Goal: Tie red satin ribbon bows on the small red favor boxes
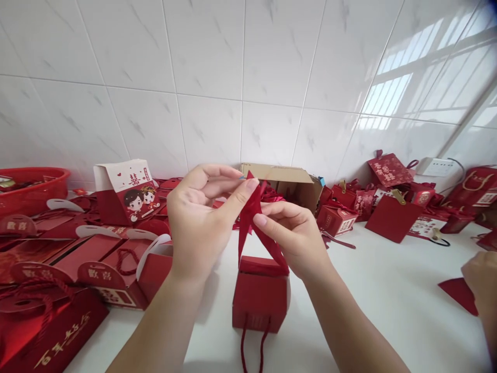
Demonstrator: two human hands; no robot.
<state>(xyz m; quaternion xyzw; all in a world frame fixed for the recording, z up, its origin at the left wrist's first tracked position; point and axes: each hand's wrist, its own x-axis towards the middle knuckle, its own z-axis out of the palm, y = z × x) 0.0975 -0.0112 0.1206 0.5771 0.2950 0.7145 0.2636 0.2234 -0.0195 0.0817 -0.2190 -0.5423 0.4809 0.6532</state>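
You are pinching a glossy red ribbon (250,204) between thumb and fingers of both your left hand (205,217) and right hand (293,231), above a small red cardboard box (260,300) standing on a smooth white tabletop (373,311). Left of that box, red cardboard gift boxes (103,254) crowd the surface; behind it sits an open brown cardboard carton (277,172). Well to its right, another person's hand (479,277) holds a red pointed piece (461,295). Behind the box rises a glossy white tiled wall (209,46), reflecting a barred window to its right.
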